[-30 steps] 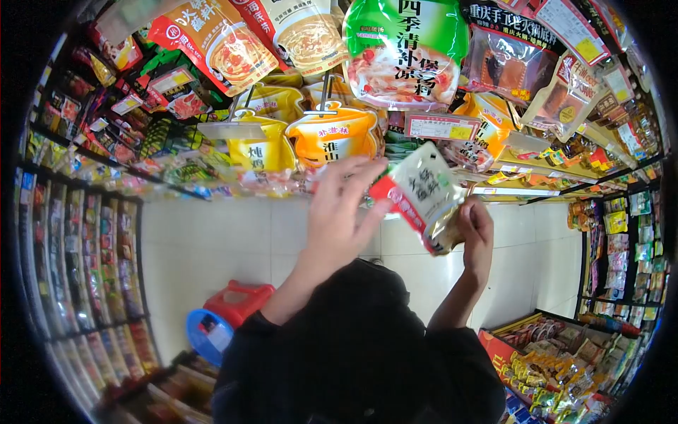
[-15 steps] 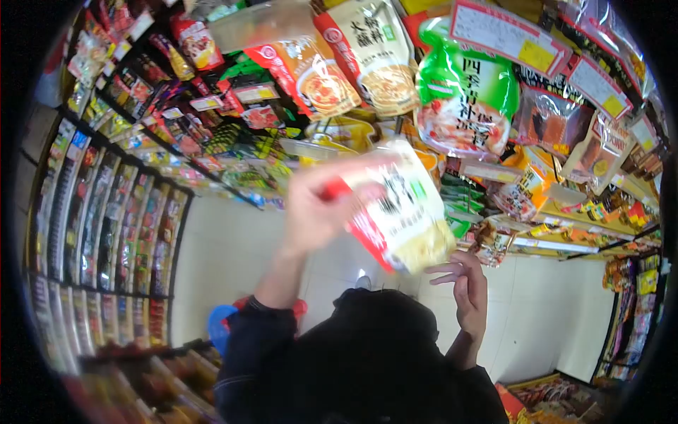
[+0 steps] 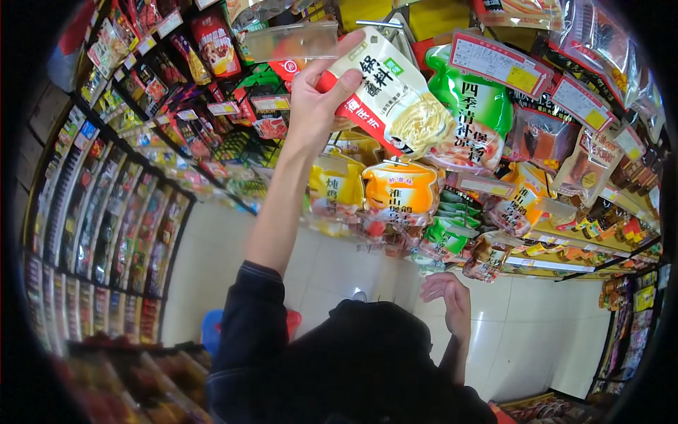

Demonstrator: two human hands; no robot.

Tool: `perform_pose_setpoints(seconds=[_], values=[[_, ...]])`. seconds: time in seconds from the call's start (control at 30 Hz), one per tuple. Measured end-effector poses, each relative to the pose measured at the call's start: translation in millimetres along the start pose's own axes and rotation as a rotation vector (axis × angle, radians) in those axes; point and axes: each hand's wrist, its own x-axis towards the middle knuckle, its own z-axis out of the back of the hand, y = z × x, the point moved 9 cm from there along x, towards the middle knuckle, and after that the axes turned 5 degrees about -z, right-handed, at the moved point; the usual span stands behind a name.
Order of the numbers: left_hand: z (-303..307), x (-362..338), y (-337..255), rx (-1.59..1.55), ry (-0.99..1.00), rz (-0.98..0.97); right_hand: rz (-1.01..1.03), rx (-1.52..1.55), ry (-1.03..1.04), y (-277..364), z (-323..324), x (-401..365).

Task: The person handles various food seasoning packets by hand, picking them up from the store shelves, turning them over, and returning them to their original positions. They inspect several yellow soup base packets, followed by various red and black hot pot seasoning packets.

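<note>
My left hand [image 3: 321, 92] pinches the left edge of a white and red sauce pouch [image 3: 395, 95], thumb on its front, up against the shelf display. The pouch is tilted, its top near a metal hook. Just right of it hangs a green pouch [image 3: 487, 106]. Below are an orange pouch [image 3: 401, 189] and a yellow pouch [image 3: 333, 185]. My right hand [image 3: 450, 297] is held low over the floor, fingers loosely apart, holding nothing.
Price cards [image 3: 500, 63] stick out at the upper right. Shelves of packets [image 3: 106, 212] run down the left. A blue object [image 3: 212, 331] stands on the tiled floor [image 3: 325, 265]. Another rack [image 3: 632, 318] is at the far right.
My left hand has moved up and away from my body with the white and red pouch, to the hanging display. My right hand has dropped slightly and is now apart from the pouch.
</note>
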Motion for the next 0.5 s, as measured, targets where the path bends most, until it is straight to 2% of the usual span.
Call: perform_pose_setpoints(seconds=[0.1, 0.2, 0.33, 0.37, 0.5], values=[[-2.6, 9.8, 2.7, -0.001, 0.032, -0.039, -0.009, -0.013, -0.061, -4.7, 6.8, -4.9], [-4.8, 14.0, 3.6, 0.036, 0.101, 0.023, -0.023, -0.015, -0.114, -8.6, 14.8, -11.0], [6.0, 17.5, -4.5, 0.212, 0.08, 0.078, -0.029, 0.036, -0.134, -7.8, 18.9, -16.7], [3.2, 18.6, -8.0, 0.145, 0.096, 0.022, -0.027, 0.04, -0.14, -7.1, 19.7, -17.4], [5.3, 17.7, -11.1, 0.212, 0.095, 0.044, -0.031, 0.036, -0.161, -5.3, 22.2, -17.7]])
